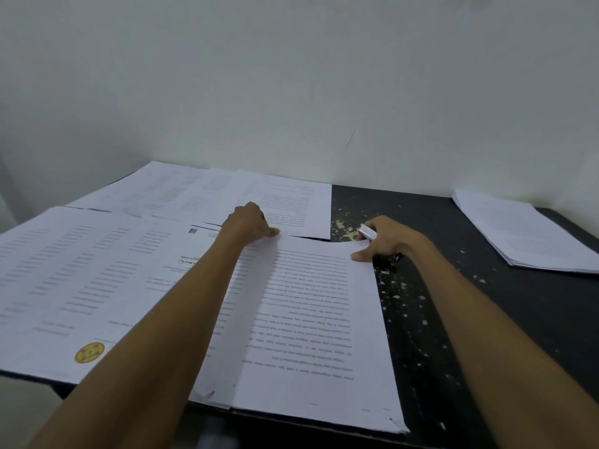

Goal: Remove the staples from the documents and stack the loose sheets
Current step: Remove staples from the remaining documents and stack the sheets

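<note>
Black, chipped, pale-speckled flat tabletop carries everything. Thin white printed paper sheets lie spread over its left half. At near centre lies a thick rectangular white printed document, and at far right a smaller white paper stack. The left hand rests on the document's far edge; I cannot tell its grip. The right hand grips a small white cylindrical tool, thumb on the document's far right corner.

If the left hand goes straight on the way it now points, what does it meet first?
Probably the printed sheet lying just beyond the near document, whose far edge the left hand touches. After that sheet comes the wall, though depth is hard to judge.
</note>
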